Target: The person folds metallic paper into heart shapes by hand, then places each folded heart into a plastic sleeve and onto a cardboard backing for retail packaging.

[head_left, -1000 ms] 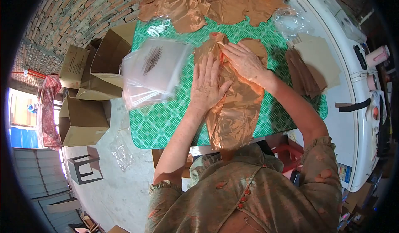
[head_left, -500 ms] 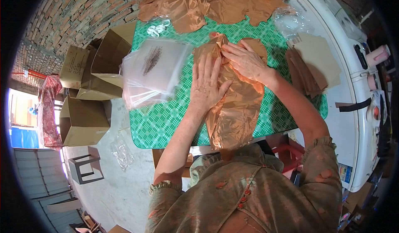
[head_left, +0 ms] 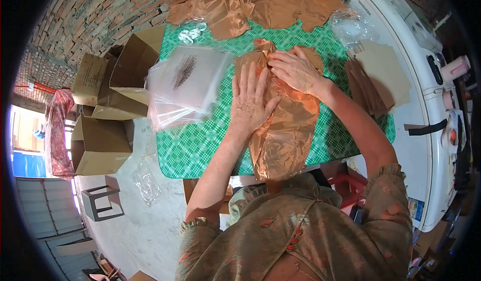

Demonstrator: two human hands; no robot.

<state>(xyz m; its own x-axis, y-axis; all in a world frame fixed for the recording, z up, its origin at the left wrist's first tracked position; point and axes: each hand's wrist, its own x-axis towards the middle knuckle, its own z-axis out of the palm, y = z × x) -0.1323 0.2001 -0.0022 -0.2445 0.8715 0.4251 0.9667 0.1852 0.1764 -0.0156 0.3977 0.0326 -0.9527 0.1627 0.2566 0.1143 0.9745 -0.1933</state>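
A shiny copper-coloured garment (head_left: 286, 135), thin and wrinkled, lies lengthwise on the green checked tablecloth (head_left: 195, 153) in front of me. My left hand (head_left: 250, 98) rests flat on its left side, fingers stretched out and thumb apart. On the upper right part of the same garment is my right hand (head_left: 299, 73), its fingers slightly bent and reaching to the middle fold. The cloth beneath the right palm is partly hidden. More copper-coloured garments (head_left: 273, 5) lie spread across the far end of the table.
Left of the garment sits a stack of clear plastic bags (head_left: 193, 75). Small white items (head_left: 190, 34) lie behind it. On the right are cardboard sheets (head_left: 383, 73), crumpled clear plastic (head_left: 353, 25) and a white fridge (head_left: 401, 45). Open cardboard boxes (head_left: 102, 135) stand left of the table.
My right hand's fingers have drawn closer together and bent a little on the garment. The left hand stays in nearly the same place.
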